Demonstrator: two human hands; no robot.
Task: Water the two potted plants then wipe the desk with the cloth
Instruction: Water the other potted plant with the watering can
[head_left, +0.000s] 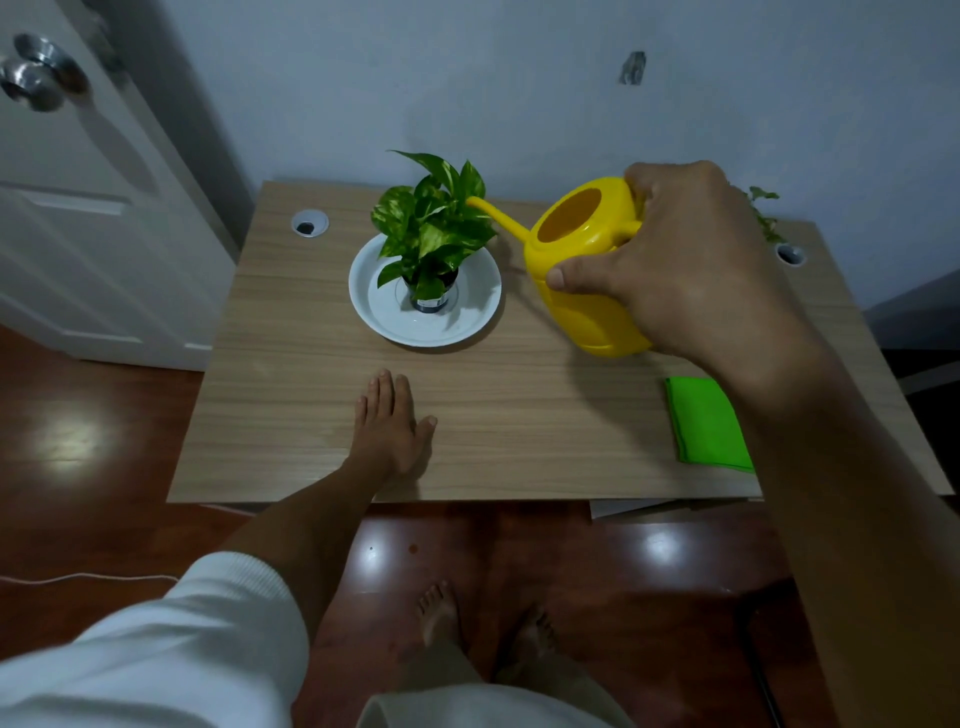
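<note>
Head view: right hand (691, 260) grips watering can (582, 270) beside potted plant (431, 228).

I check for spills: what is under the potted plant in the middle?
The potted plant stands in a white dish on the desk. Leaves hide its soil.

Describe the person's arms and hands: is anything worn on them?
Both hands are bare: the left hand and right hand show no gloves, rings or watch. The left arm has a white sleeve pushed up past the forearm. The right forearm shows no sleeve.
</note>
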